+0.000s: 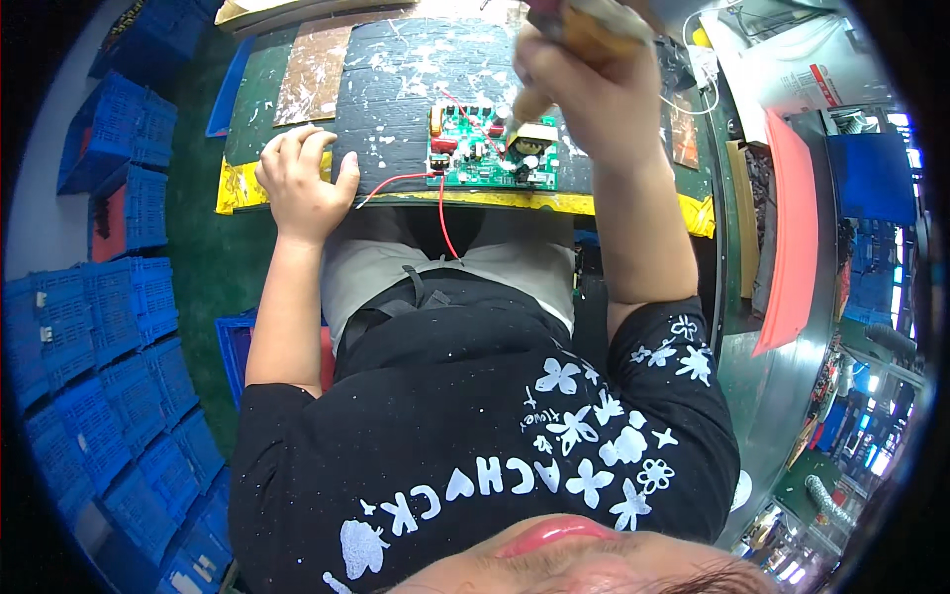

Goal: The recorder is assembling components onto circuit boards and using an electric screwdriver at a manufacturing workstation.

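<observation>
A green circuit board (pixel 480 178) lies at the near edge of the workbench, crowded with components, among them a yellow-topped transformer (pixel 534 133). Two red wires (pixel 447 220) run off it; one hangs over the bench edge toward my lap. Left of the board, my left hand (pixel 309 183) rests open on the bench's yellow-taped edge, fingers apart and holding nothing. My right hand (pixel 584 99) is raised over the board's right part, closed round a bulky orange-brown tool (pixel 604 35). The tool is blurred and cut off by the frame's top, so its kind cannot be made out.
The dark, white-flecked bench mat (pixel 396 99) extends beyond the board, with a brown panel (pixel 313 74) at its left. Stacked blue crates (pixel 129 386) line the left side. A white cable (pixel 705 69) and a pink sheet (pixel 789 233) are at the right.
</observation>
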`<state>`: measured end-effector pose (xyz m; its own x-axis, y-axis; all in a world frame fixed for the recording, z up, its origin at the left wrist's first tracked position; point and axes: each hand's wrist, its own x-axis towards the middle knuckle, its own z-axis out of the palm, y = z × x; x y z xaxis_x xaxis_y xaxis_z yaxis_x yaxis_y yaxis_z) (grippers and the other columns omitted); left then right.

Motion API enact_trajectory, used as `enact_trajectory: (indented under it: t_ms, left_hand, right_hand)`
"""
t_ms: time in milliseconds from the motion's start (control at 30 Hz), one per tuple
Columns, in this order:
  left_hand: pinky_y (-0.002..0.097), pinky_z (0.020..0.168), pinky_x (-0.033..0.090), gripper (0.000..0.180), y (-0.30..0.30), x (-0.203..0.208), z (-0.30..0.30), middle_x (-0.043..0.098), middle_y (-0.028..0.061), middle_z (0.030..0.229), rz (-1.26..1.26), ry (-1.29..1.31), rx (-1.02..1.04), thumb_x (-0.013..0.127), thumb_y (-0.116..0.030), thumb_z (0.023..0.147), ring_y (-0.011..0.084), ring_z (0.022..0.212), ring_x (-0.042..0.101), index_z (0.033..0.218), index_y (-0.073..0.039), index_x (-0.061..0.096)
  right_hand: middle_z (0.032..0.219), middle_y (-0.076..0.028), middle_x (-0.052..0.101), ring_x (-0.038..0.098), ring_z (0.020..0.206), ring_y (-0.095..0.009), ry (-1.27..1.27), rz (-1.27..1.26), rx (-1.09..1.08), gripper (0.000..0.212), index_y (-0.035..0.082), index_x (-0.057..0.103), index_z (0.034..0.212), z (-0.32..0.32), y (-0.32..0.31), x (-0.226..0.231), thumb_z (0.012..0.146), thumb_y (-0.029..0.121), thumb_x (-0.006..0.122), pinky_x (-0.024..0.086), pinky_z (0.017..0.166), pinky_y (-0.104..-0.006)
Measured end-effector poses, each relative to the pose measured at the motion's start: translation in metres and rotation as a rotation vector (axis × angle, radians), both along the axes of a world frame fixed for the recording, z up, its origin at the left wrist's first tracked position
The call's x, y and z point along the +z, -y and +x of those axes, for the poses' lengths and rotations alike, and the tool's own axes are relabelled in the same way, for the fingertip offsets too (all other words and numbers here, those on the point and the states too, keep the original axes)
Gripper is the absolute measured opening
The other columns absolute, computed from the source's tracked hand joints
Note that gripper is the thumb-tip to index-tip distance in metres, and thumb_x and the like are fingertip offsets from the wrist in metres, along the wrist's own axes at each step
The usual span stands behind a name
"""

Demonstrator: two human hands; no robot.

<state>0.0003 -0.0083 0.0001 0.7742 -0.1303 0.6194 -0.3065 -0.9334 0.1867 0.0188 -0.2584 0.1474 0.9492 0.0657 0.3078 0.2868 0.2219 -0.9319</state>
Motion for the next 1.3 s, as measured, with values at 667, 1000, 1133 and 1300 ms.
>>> enact_trajectory:
  t_ms: [667,1000,1133,1300]
  left_hand:
    - [0.0398,0.09,0.037,0.023,-0.004,0.002,0.004,0.061,0.0069,0.101,0.051,0.05,-0.041,0.066,-0.025,0.072,0.0283,0.101,0.051,0.091,-0.012,0.063]
    - [0.0397,0.088,0.037,0.022,-0.004,-0.012,0.012,0.062,0.0098,0.1,0.093,0.094,-0.062,0.064,-0.028,0.075,0.0289,0.099,0.054,0.091,-0.012,0.065]
    - [0.0401,0.087,0.037,0.021,-0.003,-0.011,0.009,0.062,0.0107,0.097,0.131,0.105,-0.068,0.063,-0.025,0.076,0.0297,0.096,0.054,0.09,-0.01,0.064]
    - [0.0418,0.08,0.041,0.024,-0.002,-0.007,0.008,0.062,0.0141,0.091,0.162,0.155,-0.15,0.062,-0.024,0.076,0.0326,0.088,0.057,0.09,-0.005,0.064]
  right_hand:
    - [0.08,-0.014,0.064,0.062,0.078,-0.027,0.029,-1.573,-0.181,0.035,0.001,0.067,0.085,-0.01,0.04,-0.062,0.079,0.036,0.066,0.048,0.07,-0.0357]
    - [0.081,-0.023,0.062,0.061,0.078,-0.037,0.124,-1.073,-0.281,0.029,0.0,0.065,0.079,-0.062,0.1,-0.047,0.072,0.027,0.061,0.048,0.072,-0.0407]
    - [0.079,-0.009,0.064,0.062,0.075,-0.017,-0.104,-0.916,-0.336,0.031,0.001,0.067,0.088,-0.134,0.16,-0.073,0.079,0.031,0.068,0.048,0.067,-0.0294]
    - [0.084,-0.006,0.064,0.058,0.075,-0.009,-0.594,-0.718,-0.627,0.023,-0.001,0.065,0.087,-0.248,0.224,-0.169,0.078,0.018,0.072,0.047,0.067,-0.0245]
